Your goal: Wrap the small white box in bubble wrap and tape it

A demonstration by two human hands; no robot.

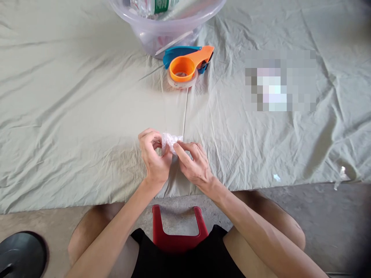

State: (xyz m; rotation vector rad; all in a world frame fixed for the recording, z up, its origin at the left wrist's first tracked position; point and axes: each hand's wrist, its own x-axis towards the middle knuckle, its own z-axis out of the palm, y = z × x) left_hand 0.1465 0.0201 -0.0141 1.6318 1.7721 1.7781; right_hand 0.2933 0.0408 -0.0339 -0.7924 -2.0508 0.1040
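Crumpled clear plastic wad (171, 141) pinched between both hands, on person's side of orange tape dispenser (188, 65), well apart from it. Left hand (153, 154) curled closed on wad's left side; right hand (193, 164) fingertips closed on its right; equally near. Tape strand (185, 108) runs straight from dispenser to wad, long axis fore-aft.

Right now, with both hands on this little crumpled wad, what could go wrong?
1. A thin strip seems to run from the tape dispenser to the crumpled clear wad pinched by the left hand and right hand; a tug could drag the dispenser or let the strip stick to the wrinkled sheet.
2. The wad is small and held only by the fingers, so it may slip out.
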